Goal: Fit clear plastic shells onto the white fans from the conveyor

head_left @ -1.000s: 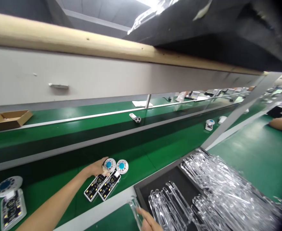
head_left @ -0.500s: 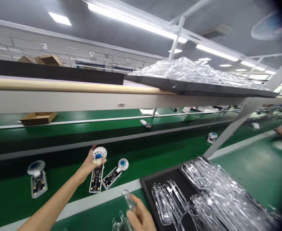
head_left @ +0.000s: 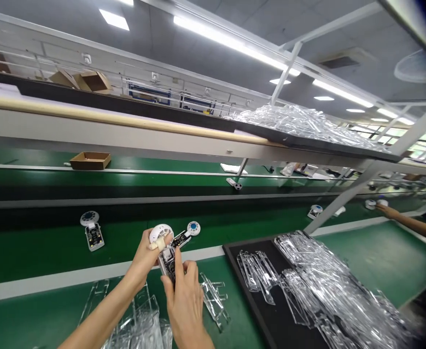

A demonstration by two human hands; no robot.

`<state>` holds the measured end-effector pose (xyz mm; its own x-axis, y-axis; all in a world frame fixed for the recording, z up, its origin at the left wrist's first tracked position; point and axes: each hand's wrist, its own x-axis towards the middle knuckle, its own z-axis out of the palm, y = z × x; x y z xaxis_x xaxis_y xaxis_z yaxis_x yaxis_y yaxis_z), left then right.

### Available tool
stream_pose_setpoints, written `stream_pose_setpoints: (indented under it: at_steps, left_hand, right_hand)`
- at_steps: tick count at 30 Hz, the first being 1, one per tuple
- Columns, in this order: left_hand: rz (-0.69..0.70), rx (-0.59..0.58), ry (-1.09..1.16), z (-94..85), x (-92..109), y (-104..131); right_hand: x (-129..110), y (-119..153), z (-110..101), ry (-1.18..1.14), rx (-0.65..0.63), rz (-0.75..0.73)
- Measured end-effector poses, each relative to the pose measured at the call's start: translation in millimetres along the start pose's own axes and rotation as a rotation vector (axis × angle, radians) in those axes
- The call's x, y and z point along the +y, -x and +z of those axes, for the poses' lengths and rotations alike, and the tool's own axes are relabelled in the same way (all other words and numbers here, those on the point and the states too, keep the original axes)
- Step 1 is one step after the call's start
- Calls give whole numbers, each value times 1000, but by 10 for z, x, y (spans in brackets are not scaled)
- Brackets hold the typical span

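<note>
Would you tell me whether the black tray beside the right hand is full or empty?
Partly filled: the black tray holds clear plastic pieces heaped on its right, but bare black floor shows at left.

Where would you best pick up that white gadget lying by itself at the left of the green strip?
Probably by the long side edges of the white gadget's rectangular body, from above: it lies flat with its circuit board facing up, so an edge grip avoids pressing the components.

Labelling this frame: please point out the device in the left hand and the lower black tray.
Device (head_left: 167, 261): head view, on its dark board.
Lower black tray (head_left: 287, 333): head view, on its bare floor.
</note>
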<state>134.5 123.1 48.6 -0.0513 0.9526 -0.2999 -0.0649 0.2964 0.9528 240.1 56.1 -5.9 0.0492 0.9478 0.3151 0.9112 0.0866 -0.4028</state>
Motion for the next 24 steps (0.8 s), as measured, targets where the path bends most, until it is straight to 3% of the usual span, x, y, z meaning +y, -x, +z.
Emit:
stream_pose_setpoints:
  at_steps: [7,12,16,21,24]
  left_hand:
    - [101,-18,-31,-95,-121,166]
    - [-6,-1,141,-62,-77,207]
    - [-38,-8,318,88,-172,249]
    - [-105,-241,494,332,-411,341]
    - [-150,-157,432,412,-508,420]
  right_hand:
    - [-108,153,-52,7,-60,24]
    - [50,191,-29,-13,-1,8]
    - [298,175,-126,-126,-133,-13]
    - [480,165,-381,-236,-131,-81]
    - [527,141,-401,-409,-155,-26]
